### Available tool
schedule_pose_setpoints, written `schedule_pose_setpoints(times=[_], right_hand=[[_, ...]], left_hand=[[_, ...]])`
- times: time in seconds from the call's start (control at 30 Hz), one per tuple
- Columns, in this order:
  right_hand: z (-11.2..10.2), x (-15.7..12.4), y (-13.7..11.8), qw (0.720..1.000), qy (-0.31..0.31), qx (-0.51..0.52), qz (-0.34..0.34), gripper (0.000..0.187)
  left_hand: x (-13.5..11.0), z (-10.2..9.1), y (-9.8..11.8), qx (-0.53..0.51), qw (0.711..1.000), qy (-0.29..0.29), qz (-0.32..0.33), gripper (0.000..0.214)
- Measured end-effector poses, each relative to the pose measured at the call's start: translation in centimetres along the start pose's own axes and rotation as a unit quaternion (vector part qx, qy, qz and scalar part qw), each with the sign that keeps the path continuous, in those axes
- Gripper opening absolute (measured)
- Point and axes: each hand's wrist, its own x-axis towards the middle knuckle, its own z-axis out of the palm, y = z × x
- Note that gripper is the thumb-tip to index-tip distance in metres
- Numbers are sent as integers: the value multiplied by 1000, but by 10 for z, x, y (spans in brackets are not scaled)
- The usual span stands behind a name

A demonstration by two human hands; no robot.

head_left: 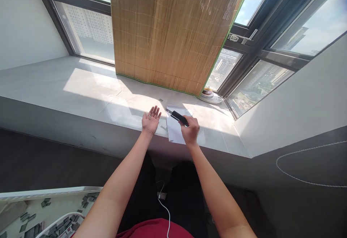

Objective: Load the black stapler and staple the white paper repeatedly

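From where I stand, a wide, pale grey window sill (pixel 105 111) with thin joint lines carries everything, sunlight falling across it in patches. White, rectangular paper (pixel 176 129) lies right of the middle, at the near edge. Two tiny dark strips (pixel 161 100) sit farther left; a stack of round, pale, flat pieces (pixel 214 99) fills the far right corner.

The left forearm (pixel 130 169), bare, extends forward and inward; the left hand (pixel 150 123) is presented palm up, fingers extended and slightly bent (thumb on the outer side). The right forearm (pixel 214 180), also bare, extends forward and inward; the right hand (pixel 191 131) is curled into a grip, apart from the left hand.
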Motion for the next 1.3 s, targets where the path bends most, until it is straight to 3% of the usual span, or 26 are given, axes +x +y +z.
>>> schedule_pose_setpoints(times=[0.13,0.3,0.4,0.53,0.63,0.73,0.87,0.97,1.07,1.17,1.23,1.3], right_hand=[[-5,-7,31,992,-1,41,118,26],[-3,-22,51,979,-36,56,192,36],[-9,-24,48,985,-53,42,158,38],[-11,-7,17,999,6,-9,52,27],[13,10,-24,995,-75,71,16,14],[57,20,-64,972,-194,129,31,12],[106,26,-93,966,-240,90,39,16],[116,26,-98,967,-243,66,41,9],[107,27,-95,970,-228,71,39,13],[82,34,-75,977,-189,86,42,23],[57,43,-43,985,-119,106,59,33],[30,56,4,988,-11,112,101,29]], left_hand=[[-1,1,-1,-10,1000,10,-6,60],[-3,1,0,-13,1000,14,-13,61],[-2,-1,0,10,1000,13,-8,61],[-1,-3,-2,28,1000,9,1,59],[-1,-2,-2,36,999,13,-2,58],[0,0,-1,38,999,29,-10,56],[2,0,1,35,998,44,-16,52],[4,-1,2,38,998,42,-12,51],[6,-3,1,47,997,54,-23,50],[8,-3,-1,46,996,73,-17,44],[7,-2,-2,36,997,71,-15,37],[6,-1,-2,19,997,63,-26,34]])
